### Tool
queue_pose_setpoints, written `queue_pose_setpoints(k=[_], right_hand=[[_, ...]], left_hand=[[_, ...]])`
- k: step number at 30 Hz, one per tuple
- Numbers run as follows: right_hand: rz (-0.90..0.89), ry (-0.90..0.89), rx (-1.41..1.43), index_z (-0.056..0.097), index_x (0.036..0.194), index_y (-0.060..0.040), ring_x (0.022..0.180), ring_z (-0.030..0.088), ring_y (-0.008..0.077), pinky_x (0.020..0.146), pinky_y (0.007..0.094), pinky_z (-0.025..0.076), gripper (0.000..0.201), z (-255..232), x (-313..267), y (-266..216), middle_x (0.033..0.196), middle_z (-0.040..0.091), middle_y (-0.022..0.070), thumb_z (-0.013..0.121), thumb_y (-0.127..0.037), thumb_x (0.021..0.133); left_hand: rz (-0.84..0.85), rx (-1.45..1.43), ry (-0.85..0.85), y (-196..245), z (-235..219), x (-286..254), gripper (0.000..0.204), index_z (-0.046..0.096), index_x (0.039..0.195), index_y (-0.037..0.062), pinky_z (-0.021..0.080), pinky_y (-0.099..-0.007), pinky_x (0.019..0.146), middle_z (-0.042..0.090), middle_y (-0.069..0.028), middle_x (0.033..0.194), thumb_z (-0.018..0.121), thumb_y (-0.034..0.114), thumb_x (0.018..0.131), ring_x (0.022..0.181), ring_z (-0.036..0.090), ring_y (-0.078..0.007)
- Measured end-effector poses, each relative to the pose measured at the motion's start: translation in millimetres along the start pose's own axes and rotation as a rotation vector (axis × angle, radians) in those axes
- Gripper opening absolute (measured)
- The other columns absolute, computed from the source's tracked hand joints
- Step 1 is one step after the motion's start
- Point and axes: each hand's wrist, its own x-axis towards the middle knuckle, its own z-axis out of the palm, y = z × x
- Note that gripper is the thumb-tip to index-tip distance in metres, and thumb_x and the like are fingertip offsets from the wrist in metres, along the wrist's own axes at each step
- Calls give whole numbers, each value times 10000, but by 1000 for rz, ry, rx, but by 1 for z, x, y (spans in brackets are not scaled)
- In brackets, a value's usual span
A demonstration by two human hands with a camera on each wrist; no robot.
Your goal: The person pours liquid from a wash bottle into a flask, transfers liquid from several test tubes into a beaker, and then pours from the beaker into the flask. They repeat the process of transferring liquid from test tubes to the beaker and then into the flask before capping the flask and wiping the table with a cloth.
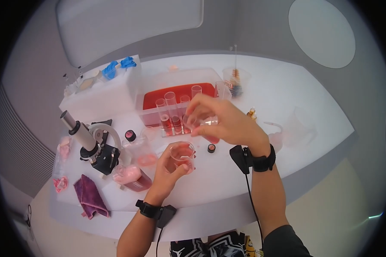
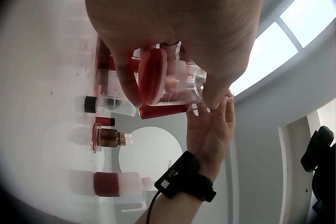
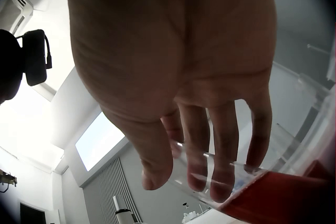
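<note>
My left hand [image 1: 164, 174] grips a clear cup [image 1: 182, 150] near the front of the table. In the left wrist view, red liquid [image 2: 152, 77] covers the cup's bottom. Higher and to the right, my right hand [image 1: 233, 122] holds a second clear vessel [image 1: 210, 121] between thumb and fingers. That vessel is tipped, with red liquid [image 3: 278, 195] along its lower side in the right wrist view. Behind it stands a rack of test tubes [image 1: 170, 103], several with red liquid in them. My right hand hides part of the rack.
A clear tub of red liquid [image 1: 161, 94] is behind the rack. At left are a microscope [image 1: 99, 150], a bottle of pink-red liquid [image 1: 137, 182], a black-capped bottle [image 1: 131, 136] and a purple cloth [image 1: 90, 197]. A small black cap [image 1: 211, 148] lies below my right hand.
</note>
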Motion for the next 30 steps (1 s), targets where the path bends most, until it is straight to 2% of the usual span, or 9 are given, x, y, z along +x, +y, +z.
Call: queue_pose_setpoints(k=[1, 3, 17, 20, 22, 23, 25, 28, 30], right_hand=[[-71, -16, -35, 612, 1139, -32, 946, 731, 176, 817, 333, 563, 317, 3, 1, 1, 1017, 768, 110, 793, -92, 885], [-66, -50, -53, 645, 1151, -26, 940, 733, 184, 790, 333, 570, 328, 6, 2, 4, 1009, 766, 107, 801, -97, 871], [-24, -125, -273, 771, 1231, -28, 805, 729, 261, 680, 360, 585, 435, 9, -3, -3, 1044, 783, 191, 828, -98, 805], [-24, -96, -287, 774, 1223, -30, 797, 723, 284, 705, 371, 584, 425, 11, -5, -3, 1044, 781, 190, 829, -97, 806], [81, -121, -269, 791, 1188, -67, 1083, 684, 333, 958, 417, 541, 366, 9, -5, -9, 1103, 767, 162, 769, -116, 826], [81, -122, -269, 791, 1188, -67, 1083, 684, 333, 958, 417, 541, 366, 10, -5, -6, 1103, 767, 162, 769, -116, 826], [-120, -46, -371, 787, 1217, -59, 924, 716, 311, 826, 380, 572, 427, 14, -5, 3, 1047, 780, 176, 835, -90, 794], [-22, -59, -380, 791, 1221, -79, 970, 702, 316, 842, 388, 563, 429, 14, -8, -3, 1063, 779, 161, 833, -93, 794], [-41, -64, -389, 795, 1220, -89, 969, 694, 318, 854, 390, 555, 424, 13, -8, -3, 1073, 777, 152, 829, -95, 798]], left_hand=[[5, 11, -2, 2, 0, 0, 726, 515, 1425, 27, 573, -368, 890, 621, -124, 1247, 836, 436, 919, 1018, 667, -190], [-1, -33, -12, 5, 3, 0, 584, 514, 1450, 18, 508, -379, 1029, 636, -79, 1262, 754, 160, 936, 1214, 607, -190], [-15, -34, -8, 11, 3, -2, 601, 517, 1450, 20, 536, -382, 996, 608, -77, 1298, 771, 154, 922, 1228, 598, -211], [-18, -23, -12, 7, 2, -2, 591, 524, 1440, 20, 537, -378, 993, 608, -75, 1296, 770, 151, 920, 1225, 597, -209], [-1, -13, -13, 6, 2, -1, 586, 528, 1435, 20, 535, -378, 995, 611, -73, 1290, 770, 153, 918, 1221, 598, -209], [-7, -19, -11, 7, 3, -1, 589, 526, 1435, 19, 530, -381, 1000, 615, -73, 1283, 771, 159, 918, 1219, 600, -208], [-14, -25, -10, 7, 3, 0, 592, 523, 1435, 17, 525, -384, 1006, 618, -72, 1276, 772, 166, 918, 1217, 601, -208], [-14, -15, -10, 4, 2, -1, 616, 516, 1441, 12, 505, -397, 1036, 619, -75, 1271, 785, 185, 915, 1219, 601, -206], [-7, 9, -11, 3, 2, -1, 725, 496, 1456, 19, 536, -372, 974, 609, -93, 1317, 829, 377, 921, 1211, 626, -230]])
